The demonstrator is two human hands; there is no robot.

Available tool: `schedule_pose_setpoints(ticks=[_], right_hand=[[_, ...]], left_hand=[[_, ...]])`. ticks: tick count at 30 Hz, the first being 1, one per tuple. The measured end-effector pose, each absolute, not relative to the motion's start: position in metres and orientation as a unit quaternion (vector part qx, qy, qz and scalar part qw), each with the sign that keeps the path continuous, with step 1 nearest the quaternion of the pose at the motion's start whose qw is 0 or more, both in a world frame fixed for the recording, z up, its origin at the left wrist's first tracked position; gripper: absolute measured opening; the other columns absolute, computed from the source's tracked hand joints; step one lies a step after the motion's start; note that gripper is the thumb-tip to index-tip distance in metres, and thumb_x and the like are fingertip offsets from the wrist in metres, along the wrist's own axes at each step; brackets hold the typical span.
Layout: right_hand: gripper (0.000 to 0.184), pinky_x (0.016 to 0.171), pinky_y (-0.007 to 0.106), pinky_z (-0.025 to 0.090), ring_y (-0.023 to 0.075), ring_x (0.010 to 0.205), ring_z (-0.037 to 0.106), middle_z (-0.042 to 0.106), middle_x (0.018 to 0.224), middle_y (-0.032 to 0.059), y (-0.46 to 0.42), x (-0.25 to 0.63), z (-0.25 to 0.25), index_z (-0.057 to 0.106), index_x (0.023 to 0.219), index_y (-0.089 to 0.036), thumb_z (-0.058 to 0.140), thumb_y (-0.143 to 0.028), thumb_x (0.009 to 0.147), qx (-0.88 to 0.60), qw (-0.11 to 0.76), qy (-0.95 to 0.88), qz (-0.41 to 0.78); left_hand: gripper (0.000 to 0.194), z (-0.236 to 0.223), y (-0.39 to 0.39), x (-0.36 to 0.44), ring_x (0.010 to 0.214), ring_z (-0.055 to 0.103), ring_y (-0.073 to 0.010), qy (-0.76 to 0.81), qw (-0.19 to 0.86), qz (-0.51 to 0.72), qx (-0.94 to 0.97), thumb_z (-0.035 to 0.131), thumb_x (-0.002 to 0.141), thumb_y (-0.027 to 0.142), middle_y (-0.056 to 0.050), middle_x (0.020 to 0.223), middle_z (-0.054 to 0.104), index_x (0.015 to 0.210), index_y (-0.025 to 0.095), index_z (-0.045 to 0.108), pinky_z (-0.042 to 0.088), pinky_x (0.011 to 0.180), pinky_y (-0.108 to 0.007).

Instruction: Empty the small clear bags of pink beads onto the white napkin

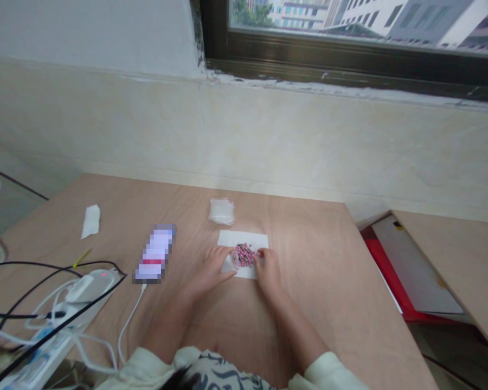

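A small heap of pink and dark beads [245, 254] lies over a sheet of white paper [244, 236] on the wooden table. A faint curved rim shows at the heap's left side; I cannot tell whether it is a clear dish or a bag. My left hand [216, 266] rests at the left edge of the paper, its fingers reaching to the beads and the thumb held apart. On the right side, my right hand [268, 269] has its thumb and fingertips drawn together at the edge of the heap. Whatever is between those fingertips is too small to make out.
Behind the paper lies a stack of clear plastic bags [222, 211]. To the left are a phone [155, 254] on a white cable, a white paper piece [91, 221] and a power strip [71, 306] with tangled cords. The table's right edge borders a gap holding a red folder [394, 276].
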State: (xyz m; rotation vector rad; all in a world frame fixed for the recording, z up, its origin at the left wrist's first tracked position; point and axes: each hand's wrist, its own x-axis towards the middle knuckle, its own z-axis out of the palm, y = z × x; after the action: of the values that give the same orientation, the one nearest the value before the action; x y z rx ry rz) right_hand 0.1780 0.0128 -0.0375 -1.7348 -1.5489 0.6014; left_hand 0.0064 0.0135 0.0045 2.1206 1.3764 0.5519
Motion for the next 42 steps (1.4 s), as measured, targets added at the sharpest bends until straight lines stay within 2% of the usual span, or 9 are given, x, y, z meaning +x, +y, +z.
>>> schedule_pose_setpoints(ticks=[3,15,19,23,25,28,32,35,42], right_hand=[[0.012,0.066,0.030,0.037,0.0186,0.072,0.047,0.052,0.073,0.0066,0.018,0.184,-0.043,0.055,0.075,-0.015,0.046,-0.021,0.072,-0.673,0.332,-0.623,0.221],[0.010,0.067,0.030,0.038,0.0180,0.071,0.047,0.052,0.071,0.0061,0.010,0.190,-0.046,0.055,0.067,-0.016,0.045,-0.018,0.071,-0.668,0.345,-0.622,0.218],[0.012,0.065,0.029,0.037,0.0168,0.068,0.049,0.056,0.068,0.0046,0.008,0.181,-0.037,0.057,0.066,-0.016,0.048,-0.023,0.071,-0.648,0.372,-0.609,0.266],[0.016,0.064,0.028,0.038,0.0156,0.068,0.050,0.059,0.072,0.0029,0.005,0.167,-0.031,0.059,0.075,-0.018,0.050,-0.029,0.072,-0.598,0.393,-0.622,0.318],[0.018,0.066,0.029,0.038,0.0166,0.071,0.050,0.058,0.075,0.0045,0.007,0.167,-0.032,0.058,0.080,-0.017,0.047,-0.029,0.073,-0.625,0.399,-0.606,0.288],[0.015,0.067,0.031,0.037,0.0189,0.073,0.049,0.055,0.074,0.0072,0.013,0.174,-0.037,0.057,0.077,-0.015,0.047,-0.024,0.072,-0.672,0.377,-0.591,0.238],[0.011,0.065,0.030,0.037,0.0188,0.070,0.049,0.054,0.070,0.0069,0.019,0.183,-0.043,0.056,0.069,-0.015,0.046,-0.019,0.071,-0.665,0.343,-0.617,0.242],[0.010,0.065,0.030,0.037,0.0183,0.069,0.048,0.054,0.068,0.0062,0.018,0.182,-0.041,0.055,0.067,-0.015,0.047,-0.018,0.071,-0.668,0.348,-0.611,0.245],[0.011,0.065,0.028,0.038,0.0156,0.068,0.049,0.058,0.071,0.0035,0.005,0.159,-0.018,0.058,0.072,-0.016,0.051,-0.024,0.071,-0.587,0.384,-0.621,0.349]], left_hand=[[0.042,0.004,0.015,0.006,0.100,0.045,-0.0230,0.524,0.276,0.193,0.782,0.060,0.063,0.025,-0.007,0.105,0.053,0.103,0.019,0.048,0.031,0.086,-0.036],[0.042,0.003,0.012,0.000,0.102,0.045,-0.0230,0.548,0.286,0.176,0.766,0.060,0.062,0.024,-0.008,0.106,0.053,0.102,0.017,0.048,0.032,0.087,-0.036],[0.044,-0.006,0.013,0.004,0.101,0.045,-0.0236,0.536,0.279,0.186,0.775,0.060,0.063,0.027,-0.008,0.107,0.053,0.104,0.017,0.048,0.032,0.087,-0.036],[0.050,-0.010,0.013,0.008,0.101,0.044,-0.0240,0.534,0.273,0.193,0.776,0.061,0.062,0.029,-0.007,0.106,0.053,0.108,0.020,0.046,0.031,0.086,-0.038],[0.047,-0.006,0.013,0.009,0.101,0.045,-0.0238,0.537,0.279,0.194,0.772,0.060,0.063,0.029,-0.007,0.106,0.053,0.107,0.020,0.047,0.032,0.086,-0.037],[0.044,0.000,0.013,0.008,0.100,0.045,-0.0238,0.544,0.283,0.182,0.769,0.060,0.063,0.028,-0.008,0.106,0.053,0.104,0.019,0.048,0.032,0.086,-0.036],[0.043,0.000,0.014,0.005,0.100,0.045,-0.0231,0.544,0.273,0.184,0.772,0.060,0.063,0.027,-0.007,0.106,0.053,0.104,0.019,0.047,0.032,0.086,-0.035],[0.042,-0.004,0.014,0.004,0.099,0.045,-0.0227,0.540,0.266,0.190,0.775,0.060,0.063,0.026,-0.007,0.104,0.053,0.103,0.019,0.047,0.032,0.085,-0.035],[0.045,-0.004,0.015,0.011,0.098,0.045,-0.0240,0.537,0.262,0.171,0.784,0.058,0.066,0.030,-0.010,0.103,0.053,0.107,0.015,0.046,0.033,0.083,-0.037]])
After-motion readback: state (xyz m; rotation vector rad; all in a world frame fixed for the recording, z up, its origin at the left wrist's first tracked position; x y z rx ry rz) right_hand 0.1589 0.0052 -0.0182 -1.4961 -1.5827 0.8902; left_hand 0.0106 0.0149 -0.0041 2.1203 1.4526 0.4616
